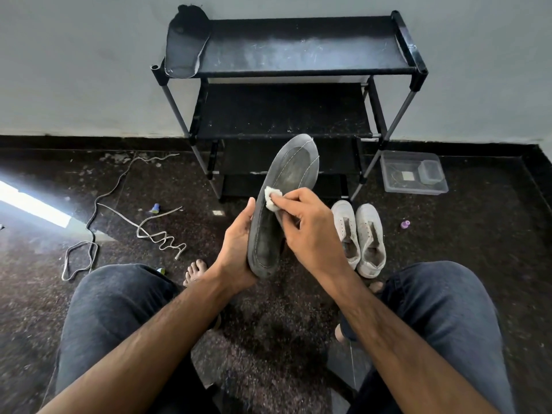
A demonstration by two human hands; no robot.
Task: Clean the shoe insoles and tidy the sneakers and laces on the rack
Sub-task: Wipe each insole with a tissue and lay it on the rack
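- Before the rack [286, 127], above the floor: grey insole [280, 210], worn, pale stitching along its edge, toe toward the rack.
- Left hand [236, 249] gripping its heel from beneath.
- Right hand [310, 228] pinching a white wad [272, 198] against its middle.
- Beside the rack's foot: white sneakers [358, 237], unlaced.

text: none readable | labels: none | brands: none | numbers: none

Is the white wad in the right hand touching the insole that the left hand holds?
Touching. In the head view the right hand pinches the white wad and presses it flat against the insole, which the left hand grips.
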